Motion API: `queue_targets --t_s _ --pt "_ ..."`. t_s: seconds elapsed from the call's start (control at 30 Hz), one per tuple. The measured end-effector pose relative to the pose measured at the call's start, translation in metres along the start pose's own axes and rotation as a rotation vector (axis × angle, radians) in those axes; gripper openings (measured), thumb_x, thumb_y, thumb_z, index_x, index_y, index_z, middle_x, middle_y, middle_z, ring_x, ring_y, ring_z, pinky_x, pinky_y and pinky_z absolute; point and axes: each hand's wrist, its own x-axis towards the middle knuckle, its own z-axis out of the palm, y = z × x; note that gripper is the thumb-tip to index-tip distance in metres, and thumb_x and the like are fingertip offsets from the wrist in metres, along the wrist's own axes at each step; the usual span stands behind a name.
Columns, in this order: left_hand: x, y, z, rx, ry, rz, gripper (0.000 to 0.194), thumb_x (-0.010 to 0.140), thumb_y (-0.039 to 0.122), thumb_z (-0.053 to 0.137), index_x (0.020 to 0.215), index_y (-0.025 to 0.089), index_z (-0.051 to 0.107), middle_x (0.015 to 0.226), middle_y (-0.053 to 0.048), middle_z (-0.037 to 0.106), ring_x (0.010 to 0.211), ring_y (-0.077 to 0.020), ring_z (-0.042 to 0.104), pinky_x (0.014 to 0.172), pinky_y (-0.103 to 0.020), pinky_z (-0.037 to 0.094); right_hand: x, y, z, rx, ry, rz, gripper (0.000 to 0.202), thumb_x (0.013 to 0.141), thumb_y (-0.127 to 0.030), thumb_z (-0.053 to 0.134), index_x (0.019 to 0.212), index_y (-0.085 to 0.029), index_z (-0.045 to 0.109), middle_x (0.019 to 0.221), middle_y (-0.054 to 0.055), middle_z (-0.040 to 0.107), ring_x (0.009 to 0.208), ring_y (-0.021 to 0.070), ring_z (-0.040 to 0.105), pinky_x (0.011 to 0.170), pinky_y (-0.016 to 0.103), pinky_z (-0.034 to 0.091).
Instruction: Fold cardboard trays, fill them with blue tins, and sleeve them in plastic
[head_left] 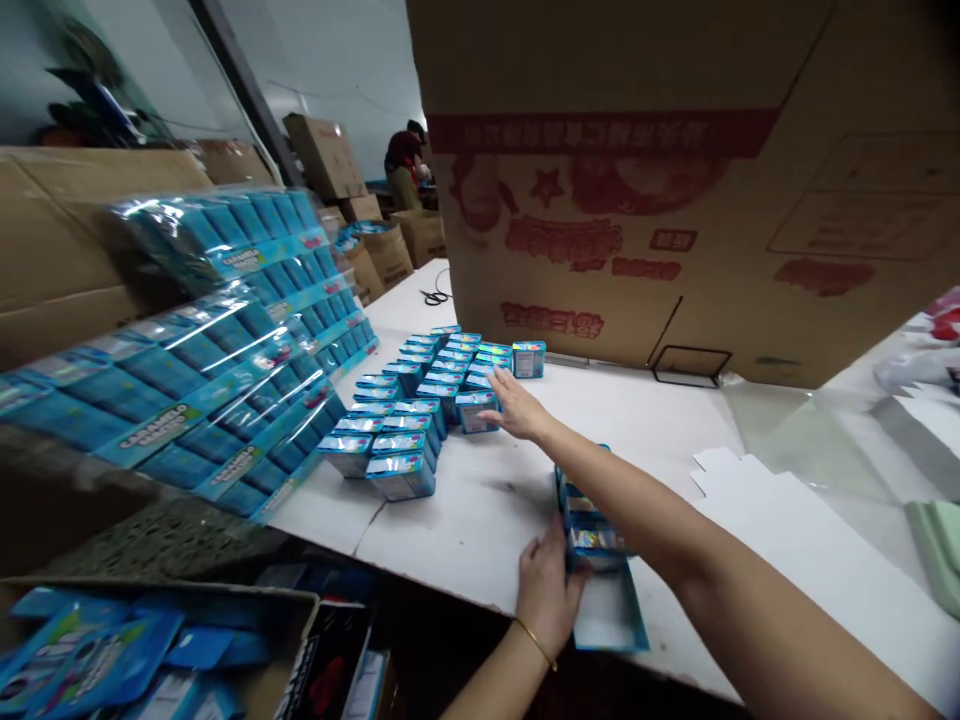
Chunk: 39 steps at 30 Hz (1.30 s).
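Several small blue boxes (420, 400) stand in rows on the white table (645, 420). My right hand (517, 408) reaches across to the row's near right end, fingers spread, touching one small blue box (475, 410). My left hand (546, 585), a thin gold bangle on its wrist, rests against the left side of a blue display tray (604, 620) at the table's front edge. A few small boxes (596, 540) sit in that tray, partly hidden by my right forearm.
A big brown carton (675, 180) with red print stands at the back. Shrink-wrapped packs of blue boxes (225, 340) lean at the left. White card sheets (795, 540) lie at the right. An open carton of blue packets (112, 650) sits below. A person (405, 160) works far behind.
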Motion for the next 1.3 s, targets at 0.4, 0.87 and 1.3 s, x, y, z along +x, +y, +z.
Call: queue_targets --t_s 0.4,0.87,1.3 --pt "-0.003 -0.007 0.003 -0.069 -0.038 -0.035 0.067 0.073 0.026 0.048 0.134 0.013 0.022 0.139 -0.012 0.027 0.127 -0.0237 0.026 0.103 -0.044 0.02 0.043 -0.016 0.047 -0.213 0.074 0.057 0.074 0.072 -0.046 0.055 0.131 -0.01 0.028 0.125 0.015 0.041 0.112 0.0286 0.037 0.093 0.041 0.031" --pt "-0.007 -0.019 0.006 -0.03 0.066 0.062 0.075 0.069 0.044 0.053 0.129 0.006 0.028 0.134 -0.02 0.033 0.122 -0.0304 0.033 0.099 -0.046 0.028 -0.102 -0.034 -0.079 0.204 0.199 -0.124 0.073 0.07 -0.053 0.054 0.127 -0.016 0.029 0.118 0.008 0.045 0.107 0.0218 0.044 0.088 0.033 0.037" --pt "-0.059 -0.007 0.013 -0.169 0.212 0.128 0.04 0.078 0.024 0.043 0.117 0.016 0.047 0.12 -0.008 0.053 0.112 -0.0189 0.046 0.097 -0.036 0.035 -0.288 -0.013 -0.016 -0.028 0.222 -0.103 0.076 0.072 -0.04 0.057 0.134 -0.017 0.02 0.12 0.013 0.043 0.108 0.0253 0.041 0.09 0.04 0.038"
